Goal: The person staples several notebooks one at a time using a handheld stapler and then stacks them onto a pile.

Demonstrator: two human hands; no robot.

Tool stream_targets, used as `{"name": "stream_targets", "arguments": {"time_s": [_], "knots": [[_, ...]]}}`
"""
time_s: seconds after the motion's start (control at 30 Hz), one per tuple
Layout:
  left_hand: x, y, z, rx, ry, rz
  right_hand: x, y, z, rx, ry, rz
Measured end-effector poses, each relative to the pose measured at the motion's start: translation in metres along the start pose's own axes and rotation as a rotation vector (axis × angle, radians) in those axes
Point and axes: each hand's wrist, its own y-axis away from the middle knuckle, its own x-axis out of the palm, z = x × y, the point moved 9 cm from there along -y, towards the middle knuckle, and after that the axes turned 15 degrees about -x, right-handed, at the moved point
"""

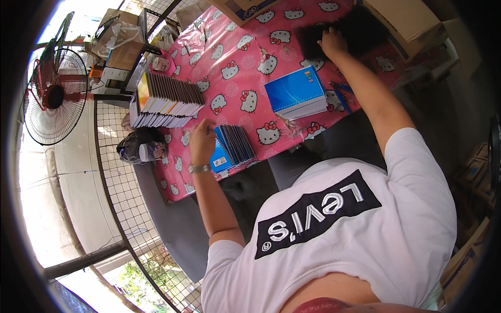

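Note:
My left hand [202, 136], with a banded watch or bracelet at the wrist, is beside a row of blue spiral notebooks [234, 145] at the table's near edge. Its fingers are loosely bent, with nothing visible between them. My right arm reaches far across the table. That right hand [333, 44] rests its parted fingers on a dark, fuzzy-edged pile [365, 31], whose kind I cannot make out. Between my hands lies a thick stack of notebooks with a blue cover [296, 91] on top. Blue-handled slim tools [342, 94] lie just right of it.
A pink cartoon-cat cloth [229, 86] covers the table. Tall stacked notebooks [167, 99] stand at the left, near a jar [151, 151] and a pink tub [162, 63]. Cardboard boxes [407, 26] flank the far right. A fan [56, 96] stands by the wire-mesh wall.

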Motion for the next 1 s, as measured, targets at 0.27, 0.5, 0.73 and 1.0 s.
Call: {"name": "stream_targets", "arguments": {"time_s": [0.27, 0.5, 0.73, 1.0], "knots": [[0.04, 0.045, 0.053, -0.207, 0.246, -0.055, 0.024, -0.006, -0.047, 0.143, -0.124, 0.119], [0.044, 0.06, 0.075, -0.179, 0.403, -0.006, -0.001, -0.005, -0.04, 0.169, -0.253, -0.052], [0.0, 0.026, -0.131, 0.42, 0.371, -0.17, -0.097, -0.016, -0.026, -0.111, -0.33, -0.44], [0.095, -0.014, -0.249, 0.428, 0.236, 0.346, -0.161, 0.052, 0.038, -0.35, -0.723, -0.258]]}}
